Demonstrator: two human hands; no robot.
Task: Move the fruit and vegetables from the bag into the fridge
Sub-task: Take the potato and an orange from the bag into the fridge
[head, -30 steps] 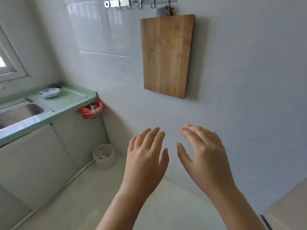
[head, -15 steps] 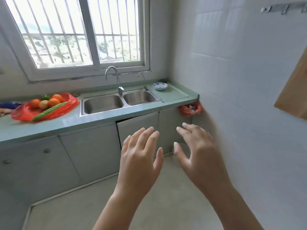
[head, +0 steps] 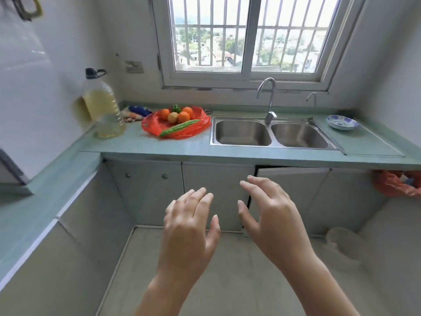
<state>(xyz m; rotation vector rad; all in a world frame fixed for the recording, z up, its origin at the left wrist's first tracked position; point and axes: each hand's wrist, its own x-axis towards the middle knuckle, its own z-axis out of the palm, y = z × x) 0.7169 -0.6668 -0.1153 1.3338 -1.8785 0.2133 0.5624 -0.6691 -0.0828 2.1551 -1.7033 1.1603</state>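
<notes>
Crinkly red plastic bag (head: 150,127) w/ round oranges (head: 183,116)

Produce (head: 180,117) lies in bag (head: 150,127) on far surface (head: 173,145), left of sink (head: 241,134). Bottle (head: 106,110) left of bag. Bowl (head: 341,122) right of sink.

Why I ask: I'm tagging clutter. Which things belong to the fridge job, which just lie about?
Job: red bag, oranges, yellow fruit, green pepper, long green vegetable, left hand, right hand (both empty).
Lying about: oil bottle, sink, bowl, hanging bag.
</notes>
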